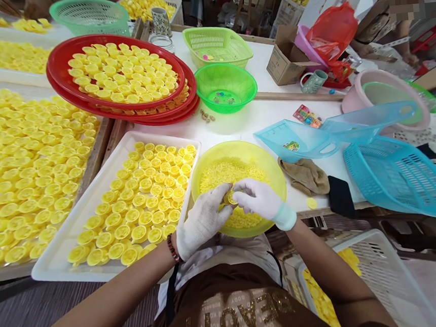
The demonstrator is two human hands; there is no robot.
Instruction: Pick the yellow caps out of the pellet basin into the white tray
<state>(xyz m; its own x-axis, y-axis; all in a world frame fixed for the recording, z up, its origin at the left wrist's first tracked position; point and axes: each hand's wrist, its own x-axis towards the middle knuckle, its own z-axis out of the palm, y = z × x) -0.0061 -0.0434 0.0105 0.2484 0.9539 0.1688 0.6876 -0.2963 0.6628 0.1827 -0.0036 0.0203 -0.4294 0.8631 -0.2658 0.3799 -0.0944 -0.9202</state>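
Note:
Over a yellow bowl (276,178) full of small yellow plastic bits (234,169), both my gloved hands meet. My left hand (203,218) pinches a small round yellow plastic cup (230,198) between thumb and fingers. The fingers of my right hand (257,200) are pressed together at the cup's edge; whatever tiny part they hold is hidden. Left of the bowl, a white tray (60,261) carries rows of similar yellow cups (145,217), with segment-like pieces inside them.
Stacked red trays (55,71) of yellow pieces stand behind the white tray. A green bowl (226,84), blue scoop (288,139), brown cloth (306,175), black phone-like slab (340,196) and blue basket (402,178) lie around. A crate (383,266) sits low right. Another person's hand (409,57) shows upper right.

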